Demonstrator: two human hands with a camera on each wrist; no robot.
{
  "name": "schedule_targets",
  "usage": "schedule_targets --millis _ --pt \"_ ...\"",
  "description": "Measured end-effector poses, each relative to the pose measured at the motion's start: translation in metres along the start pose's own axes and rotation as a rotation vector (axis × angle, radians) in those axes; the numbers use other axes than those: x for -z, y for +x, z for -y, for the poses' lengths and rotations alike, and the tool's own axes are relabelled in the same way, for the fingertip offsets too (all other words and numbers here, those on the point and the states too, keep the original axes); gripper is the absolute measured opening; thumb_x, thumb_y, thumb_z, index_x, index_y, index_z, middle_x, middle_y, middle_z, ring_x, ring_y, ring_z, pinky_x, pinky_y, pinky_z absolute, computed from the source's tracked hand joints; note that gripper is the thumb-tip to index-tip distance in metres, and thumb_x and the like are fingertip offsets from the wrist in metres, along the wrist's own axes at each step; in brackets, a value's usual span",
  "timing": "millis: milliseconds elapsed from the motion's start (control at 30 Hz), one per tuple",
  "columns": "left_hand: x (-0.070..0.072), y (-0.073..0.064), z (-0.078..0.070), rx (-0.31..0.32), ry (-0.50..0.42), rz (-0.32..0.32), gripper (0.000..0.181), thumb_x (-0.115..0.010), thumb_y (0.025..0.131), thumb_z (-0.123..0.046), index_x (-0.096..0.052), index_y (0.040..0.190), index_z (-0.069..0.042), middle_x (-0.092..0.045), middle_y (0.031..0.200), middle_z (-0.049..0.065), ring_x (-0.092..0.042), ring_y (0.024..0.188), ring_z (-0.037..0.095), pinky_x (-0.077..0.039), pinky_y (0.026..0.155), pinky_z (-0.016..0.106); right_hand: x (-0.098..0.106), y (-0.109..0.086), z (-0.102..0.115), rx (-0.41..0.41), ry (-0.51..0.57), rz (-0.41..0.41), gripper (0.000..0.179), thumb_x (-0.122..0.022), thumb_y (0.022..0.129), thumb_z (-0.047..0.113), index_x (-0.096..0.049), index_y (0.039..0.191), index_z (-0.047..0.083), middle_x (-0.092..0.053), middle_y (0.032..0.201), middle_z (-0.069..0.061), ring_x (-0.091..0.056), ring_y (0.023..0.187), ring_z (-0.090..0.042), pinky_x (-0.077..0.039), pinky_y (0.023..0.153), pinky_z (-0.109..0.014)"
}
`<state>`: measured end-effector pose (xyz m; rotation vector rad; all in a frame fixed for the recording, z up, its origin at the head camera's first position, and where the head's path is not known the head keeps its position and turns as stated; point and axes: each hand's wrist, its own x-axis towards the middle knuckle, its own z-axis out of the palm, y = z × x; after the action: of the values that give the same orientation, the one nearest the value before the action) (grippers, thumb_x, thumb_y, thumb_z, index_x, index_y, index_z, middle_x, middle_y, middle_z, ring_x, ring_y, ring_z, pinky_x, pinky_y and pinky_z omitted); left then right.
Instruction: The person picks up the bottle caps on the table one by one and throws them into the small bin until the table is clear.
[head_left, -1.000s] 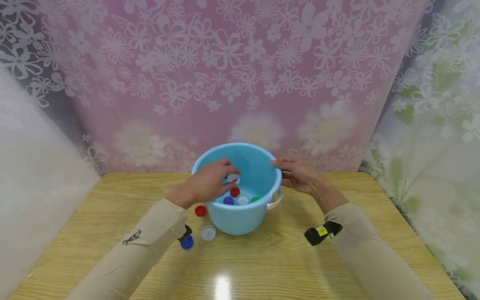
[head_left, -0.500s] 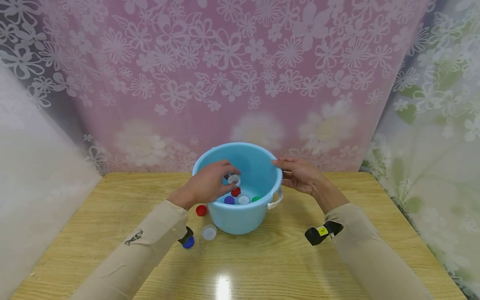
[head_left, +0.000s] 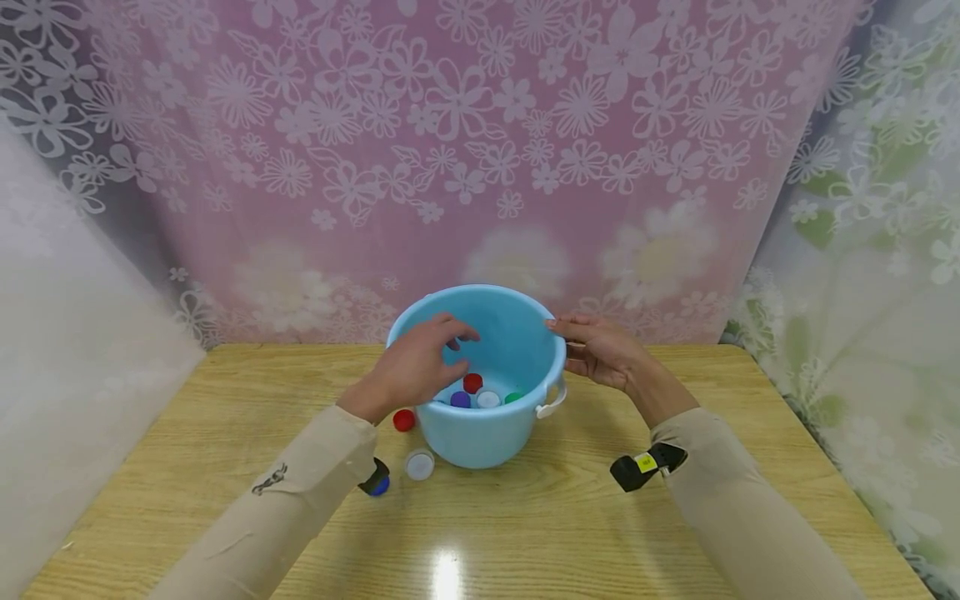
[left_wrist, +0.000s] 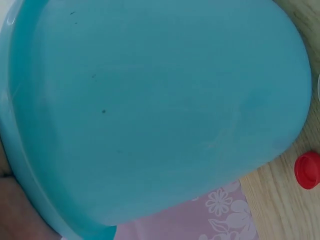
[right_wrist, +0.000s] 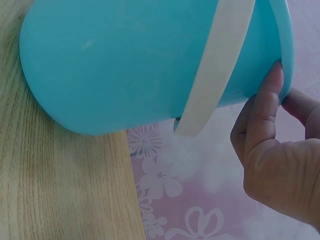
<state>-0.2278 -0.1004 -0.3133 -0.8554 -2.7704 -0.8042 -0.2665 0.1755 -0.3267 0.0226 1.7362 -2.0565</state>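
Observation:
A light-blue bucket (head_left: 480, 437) stands on the table, with a red cap (head_left: 472, 383), a purple cap (head_left: 461, 400), a white cap (head_left: 488, 400) and a green cap (head_left: 513, 397) on its floor. Over the bucket's left rim reaches my left hand (head_left: 416, 362), thumb and fingers spread apart with nothing seen between them. My right hand (head_left: 600, 350) pinches the right rim between thumb and fingers; the right wrist view shows this grip (right_wrist: 280, 145) closely. The white handle (head_left: 552, 400) hangs beneath it.
On the wooden table (head_left: 525, 533), left of the bucket, lie another red cap (head_left: 403, 420), a clear-white cap (head_left: 419, 465) and a blue cap (head_left: 381, 485) partly covered by the left wrist strap. Flowered cloth (head_left: 480, 167) hangs behind.
The clear-white cap that was between my left thumb and fingers is no longer seen there. Those fingers have parted a little. My right hand stays on the rim.

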Motion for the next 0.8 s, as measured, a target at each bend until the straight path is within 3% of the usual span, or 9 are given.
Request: schedule_targets --millis 67,200,300,400,467,533,600,700,800 --pt "-0.002 -0.002 0.000 0.002 0.020 -0.102 0.026 -0.065 0.089 -0.013 -0.064 0.115 -0.011 -0.058 0.112 0.004 -0.059 0.097 0.019 -0.052 0.080 0.036 0.000 0.000 0.000 -0.001 0.000 -0.001 0.039 -0.062 0.094 0.023 -0.051 0.124 0.000 -0.061 0.107 -0.011 -0.067 0.090 -0.021 -0.056 0.073 -0.029" --pt "-0.003 -0.009 0.005 0.025 0.039 -0.369 0.019 -0.063 0.090 -0.012 -0.065 0.108 -0.010 -0.056 0.110 0.007 -0.057 0.093 0.022 -0.053 0.071 0.037 0.000 -0.001 0.000 -0.002 -0.011 -0.007 0.041 -0.062 0.094 0.023 -0.050 0.126 -0.001 -0.061 0.109 -0.012 -0.067 0.092 -0.022 -0.056 0.074 -0.030" --pt "0.000 -0.017 0.012 0.050 -0.041 -0.551 0.014 -0.060 0.089 -0.010 -0.064 0.103 -0.009 -0.053 0.108 0.008 -0.054 0.090 0.024 -0.051 0.068 0.037 -0.001 -0.003 0.001 -0.007 -0.019 -0.011 0.042 -0.062 0.094 0.022 -0.049 0.126 -0.002 -0.062 0.108 -0.011 -0.067 0.091 -0.021 -0.056 0.074 -0.030" --pt "0.006 -0.029 0.021 0.070 -0.153 -0.668 0.013 -0.057 0.089 -0.006 -0.060 0.101 -0.005 -0.050 0.107 0.009 -0.052 0.091 0.025 -0.048 0.070 0.039 0.001 -0.003 0.000 -0.008 -0.021 -0.006 0.040 -0.062 0.095 0.022 -0.050 0.124 -0.002 -0.062 0.105 -0.011 -0.067 0.088 -0.020 -0.057 0.072 -0.029" --pt "0.010 -0.040 0.029 0.105 -0.216 -0.696 0.014 -0.055 0.088 -0.003 -0.057 0.101 -0.003 -0.049 0.105 0.011 -0.051 0.091 0.025 -0.045 0.071 0.039 0.001 -0.004 0.001 -0.006 -0.022 -0.001 0.037 -0.061 0.095 0.022 -0.050 0.122 -0.001 -0.062 0.103 -0.010 -0.067 0.087 -0.019 -0.057 0.071 -0.028" --pt "0.012 -0.052 0.038 0.170 -0.260 -0.669 0.015 -0.053 0.088 -0.002 -0.054 0.102 0.000 -0.048 0.105 0.012 -0.051 0.091 0.025 -0.044 0.071 0.038 0.001 -0.004 0.001 -0.004 -0.024 0.003 0.036 -0.060 0.095 0.022 -0.051 0.121 -0.001 -0.062 0.103 -0.010 -0.067 0.087 -0.019 -0.057 0.071 -0.028" --pt "0.011 -0.065 0.046 0.269 -0.296 -0.574 0.017 -0.052 0.088 -0.002 -0.051 0.104 0.002 -0.049 0.105 0.014 -0.052 0.091 0.025 -0.044 0.072 0.036 0.001 -0.004 0.002 -0.004 -0.026 0.005 0.035 -0.060 0.095 0.022 -0.051 0.121 -0.001 -0.062 0.103 -0.010 -0.067 0.087 -0.019 -0.057 0.071 -0.027" --pt "0.007 -0.085 0.057 0.421 -0.286 -0.318 0.021 -0.053 0.089 -0.006 -0.050 0.108 0.003 -0.049 0.111 0.019 -0.055 0.095 0.029 -0.049 0.074 0.038 0.000 -0.005 0.002 -0.009 -0.028 0.002 0.036 -0.061 0.095 0.022 -0.051 0.121 0.000 -0.062 0.102 -0.009 -0.066 0.086 -0.018 -0.057 0.071 -0.027" --pt "-0.002 -0.103 0.065 0.525 -0.200 -0.040 0.030 -0.058 0.088 -0.012 -0.052 0.112 0.005 -0.047 0.117 0.023 -0.056 0.095 0.032 -0.052 0.074 0.043 -0.001 -0.006 0.002 -0.013 -0.030 -0.001 0.035 -0.061 0.095 0.022 -0.051 0.120 0.000 -0.061 0.101 -0.009 -0.065 0.084 -0.017 -0.057 0.070 -0.027"
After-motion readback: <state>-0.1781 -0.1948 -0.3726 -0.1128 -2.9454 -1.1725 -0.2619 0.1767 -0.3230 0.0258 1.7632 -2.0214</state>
